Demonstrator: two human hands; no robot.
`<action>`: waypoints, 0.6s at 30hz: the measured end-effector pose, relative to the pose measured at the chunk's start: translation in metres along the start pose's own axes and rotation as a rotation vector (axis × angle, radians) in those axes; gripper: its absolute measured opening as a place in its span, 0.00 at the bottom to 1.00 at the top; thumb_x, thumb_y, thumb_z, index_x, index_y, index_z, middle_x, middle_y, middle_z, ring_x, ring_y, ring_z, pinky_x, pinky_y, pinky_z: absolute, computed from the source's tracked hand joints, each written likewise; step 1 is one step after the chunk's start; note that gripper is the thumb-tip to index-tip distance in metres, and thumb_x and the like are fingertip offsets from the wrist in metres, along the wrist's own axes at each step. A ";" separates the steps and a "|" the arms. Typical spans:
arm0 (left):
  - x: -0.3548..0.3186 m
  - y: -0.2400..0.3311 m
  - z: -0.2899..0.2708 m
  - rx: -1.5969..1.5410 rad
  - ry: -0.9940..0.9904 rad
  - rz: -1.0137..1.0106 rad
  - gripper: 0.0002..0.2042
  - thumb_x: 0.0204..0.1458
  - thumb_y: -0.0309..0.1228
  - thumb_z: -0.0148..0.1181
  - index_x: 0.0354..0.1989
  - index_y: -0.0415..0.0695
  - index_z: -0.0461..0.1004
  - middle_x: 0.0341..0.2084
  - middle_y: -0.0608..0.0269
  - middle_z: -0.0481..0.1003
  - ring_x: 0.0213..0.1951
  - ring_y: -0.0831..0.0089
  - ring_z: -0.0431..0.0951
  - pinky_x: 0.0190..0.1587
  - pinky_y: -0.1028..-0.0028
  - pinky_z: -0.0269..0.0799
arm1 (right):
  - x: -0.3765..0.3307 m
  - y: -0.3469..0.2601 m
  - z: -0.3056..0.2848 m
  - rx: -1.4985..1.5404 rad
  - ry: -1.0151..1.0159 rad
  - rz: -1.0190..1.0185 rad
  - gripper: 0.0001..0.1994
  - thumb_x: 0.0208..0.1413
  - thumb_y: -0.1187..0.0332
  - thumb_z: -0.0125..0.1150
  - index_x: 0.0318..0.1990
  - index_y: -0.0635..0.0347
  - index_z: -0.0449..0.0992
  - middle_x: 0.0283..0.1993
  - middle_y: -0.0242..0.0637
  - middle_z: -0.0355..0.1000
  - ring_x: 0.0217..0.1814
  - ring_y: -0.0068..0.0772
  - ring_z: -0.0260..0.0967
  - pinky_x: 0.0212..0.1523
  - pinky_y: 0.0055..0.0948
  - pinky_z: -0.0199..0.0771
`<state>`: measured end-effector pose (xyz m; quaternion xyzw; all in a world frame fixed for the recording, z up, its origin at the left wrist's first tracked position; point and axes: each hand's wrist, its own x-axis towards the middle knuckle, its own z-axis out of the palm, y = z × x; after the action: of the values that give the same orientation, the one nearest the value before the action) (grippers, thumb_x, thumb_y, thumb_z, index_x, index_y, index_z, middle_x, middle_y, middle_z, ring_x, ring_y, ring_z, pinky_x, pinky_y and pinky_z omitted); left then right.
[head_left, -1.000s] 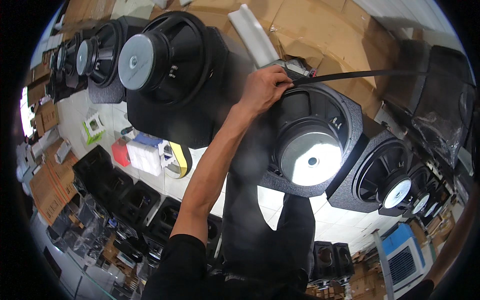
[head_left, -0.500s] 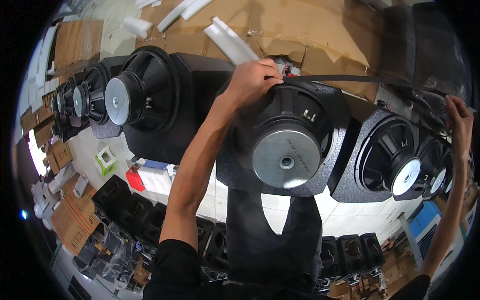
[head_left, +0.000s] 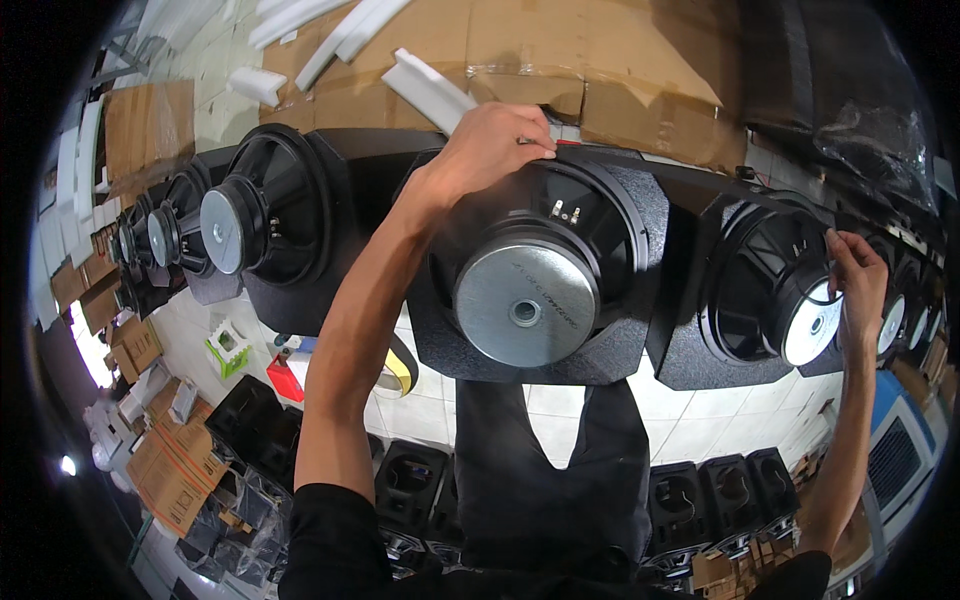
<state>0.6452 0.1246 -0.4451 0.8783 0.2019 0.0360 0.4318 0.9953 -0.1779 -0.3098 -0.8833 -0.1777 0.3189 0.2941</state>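
A large loudspeaker driver [head_left: 528,300] with a silver round magnet faces up in a black speckled cabinet [head_left: 610,350] right before me. At the cabinet's far edge, my left hand [head_left: 490,148] is closed in a pinch on one end of a thin black strip [head_left: 690,176]. The strip runs off to the right, past the cabinet's far right corner. My right hand [head_left: 858,280] pinches the strip farther along, above the neighbouring driver [head_left: 775,285]. What the strip is made of I cannot tell.
More drivers in cabinets line up to the left [head_left: 270,210] and right. Cardboard [head_left: 620,50] and white foam pieces [head_left: 425,88] lie beyond the row. Behind, on the tiled floor, stand black cabinets [head_left: 405,485], a red box [head_left: 288,378] and a blue-and-white cooler [head_left: 900,440].
My right hand has come inward and lower, bringing the strip down toward the cabinets. My left hand keeps its pinch at the far edge. The view has shifted a little.
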 end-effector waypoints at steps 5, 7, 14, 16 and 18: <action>0.019 0.017 0.013 0.039 -0.068 0.048 0.06 0.49 0.29 0.65 0.32 0.39 0.83 0.32 0.62 0.80 0.37 0.59 0.79 0.41 0.66 0.73 | -0.020 0.008 0.016 0.090 0.009 0.051 0.10 0.58 0.65 0.68 0.37 0.64 0.80 0.26 0.27 0.71 0.20 0.13 0.59 0.20 0.16 0.55; 0.020 0.019 0.015 0.059 -0.050 0.041 0.07 0.49 0.29 0.65 0.33 0.40 0.83 0.32 0.62 0.80 0.37 0.59 0.79 0.42 0.67 0.73 | -0.025 0.015 0.019 0.109 0.020 0.067 0.10 0.58 0.65 0.68 0.37 0.64 0.80 0.26 0.27 0.71 0.19 0.13 0.60 0.20 0.16 0.55; 0.020 0.018 0.012 -0.064 -0.089 -0.161 0.06 0.50 0.26 0.67 0.36 0.39 0.82 0.34 0.60 0.80 0.39 0.63 0.80 0.45 0.69 0.73 | -0.043 0.020 0.020 0.187 0.008 0.059 0.10 0.58 0.66 0.67 0.37 0.66 0.80 0.26 0.28 0.72 0.18 0.13 0.59 0.17 0.17 0.53; 0.017 0.008 0.010 -0.044 -0.065 -0.170 0.06 0.51 0.29 0.65 0.35 0.42 0.83 0.34 0.60 0.80 0.41 0.60 0.79 0.45 0.67 0.73 | -0.044 0.019 0.016 0.177 0.019 0.041 0.10 0.58 0.66 0.67 0.37 0.66 0.80 0.26 0.28 0.72 0.18 0.13 0.58 0.18 0.17 0.53; 0.006 -0.005 0.004 -0.069 -0.027 -0.184 0.08 0.51 0.31 0.65 0.36 0.42 0.83 0.35 0.58 0.80 0.42 0.56 0.79 0.46 0.66 0.73 | -0.040 0.019 0.014 0.167 0.019 0.025 0.10 0.58 0.66 0.66 0.37 0.66 0.80 0.26 0.28 0.72 0.18 0.13 0.58 0.18 0.17 0.52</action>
<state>0.6505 0.1269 -0.4516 0.8412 0.2744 -0.0088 0.4658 0.9591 -0.2071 -0.3123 -0.8609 -0.1367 0.3279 0.3642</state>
